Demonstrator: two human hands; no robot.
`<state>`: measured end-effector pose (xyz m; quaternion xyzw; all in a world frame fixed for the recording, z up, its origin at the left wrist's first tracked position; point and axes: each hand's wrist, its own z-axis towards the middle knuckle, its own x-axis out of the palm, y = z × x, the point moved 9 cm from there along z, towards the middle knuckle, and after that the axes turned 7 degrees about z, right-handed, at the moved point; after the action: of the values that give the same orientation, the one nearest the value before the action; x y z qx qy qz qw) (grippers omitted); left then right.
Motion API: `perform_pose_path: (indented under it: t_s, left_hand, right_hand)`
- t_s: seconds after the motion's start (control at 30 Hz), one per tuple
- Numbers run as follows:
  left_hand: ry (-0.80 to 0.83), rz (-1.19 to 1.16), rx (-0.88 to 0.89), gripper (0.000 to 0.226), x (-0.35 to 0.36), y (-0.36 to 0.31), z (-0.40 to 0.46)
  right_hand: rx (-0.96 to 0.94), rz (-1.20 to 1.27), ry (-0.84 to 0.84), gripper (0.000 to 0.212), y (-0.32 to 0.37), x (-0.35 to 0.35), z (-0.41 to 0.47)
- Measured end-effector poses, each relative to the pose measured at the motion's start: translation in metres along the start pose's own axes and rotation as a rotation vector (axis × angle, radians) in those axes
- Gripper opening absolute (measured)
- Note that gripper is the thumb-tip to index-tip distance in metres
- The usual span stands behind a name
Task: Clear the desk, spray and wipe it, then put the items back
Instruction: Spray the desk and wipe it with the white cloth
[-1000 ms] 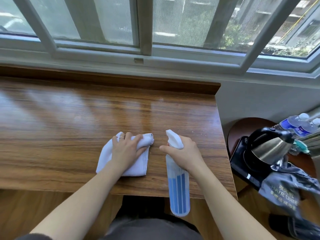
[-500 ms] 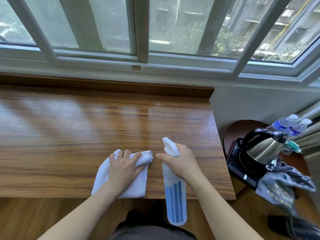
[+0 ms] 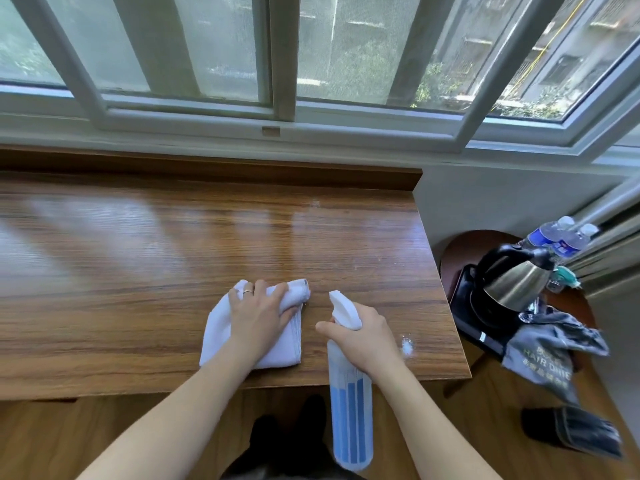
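**Fresh spray on the desk, cloth ready to follow**

A small wet patch of white droplets [image 3: 407, 346] now glistens on the desk [image 3: 138, 271] just to the right of the right hand [image 3: 367, 337]; a second ago that spot was dry wood. The right hand is wrapped around the neck of the spray bottle [image 3: 349, 403], forefinger forward on the trigger, nozzle aimed across the top and the body hanging past the near edge. The left hand [image 3: 258, 317] lies flat, fingers spread, pressing the white cloth [image 3: 218, 334] onto the wood in much the same place as before. The desk is otherwise bare; the kettle [image 3: 516, 282], two water bottles [image 3: 554, 237] and a grey bag [image 3: 547, 351] wait on the side table [image 3: 460, 247]. To my eye, spraying is under way and wiping that patch comes next.
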<state>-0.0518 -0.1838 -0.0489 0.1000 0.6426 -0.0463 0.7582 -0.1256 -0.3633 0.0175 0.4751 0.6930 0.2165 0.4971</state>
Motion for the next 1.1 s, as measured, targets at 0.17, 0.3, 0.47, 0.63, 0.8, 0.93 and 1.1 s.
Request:
perform_pose_path:
  t_s: [0.17,0.3,0.47,0.63,0.8,0.93,1.1]
  left_hand:
    - [-0.049,-0.003,0.112,0.046,-0.002,-0.007,-0.045]
    - [-0.091,-0.015,0.124,0.044,-0.003,-0.008,-0.057]
    - [-0.106,-0.039,0.11,0.044,-0.006,-0.008,-0.056]
    - [-0.056,-0.04,0.096,0.046,-0.004,-0.008,-0.056]
    - [-0.042,-0.059,0.088,0.046,-0.004,-0.007,-0.055]
    - [-0.037,-0.065,0.085,0.047,-0.005,-0.007,-0.054]
    - [-0.024,-0.075,0.081,0.047,-0.006,-0.007,-0.054]
  right_hand:
    - [0.019,0.019,-0.016,0.034,-0.006,0.008,-0.003]
    - [0.06,0.014,-0.027,0.038,-0.016,0.012,-0.005]
    - [0.077,0.012,0.002,0.039,-0.024,0.013,-0.001]
    - [0.067,-0.014,0.035,0.035,-0.027,0.01,0.008]
    - [0.057,-0.091,0.041,0.045,-0.032,0.007,0.014]
    - [0.051,-0.039,0.042,0.037,-0.033,0.006,0.015]
    - [0.038,-0.072,0.054,0.036,-0.031,0.007,0.016]
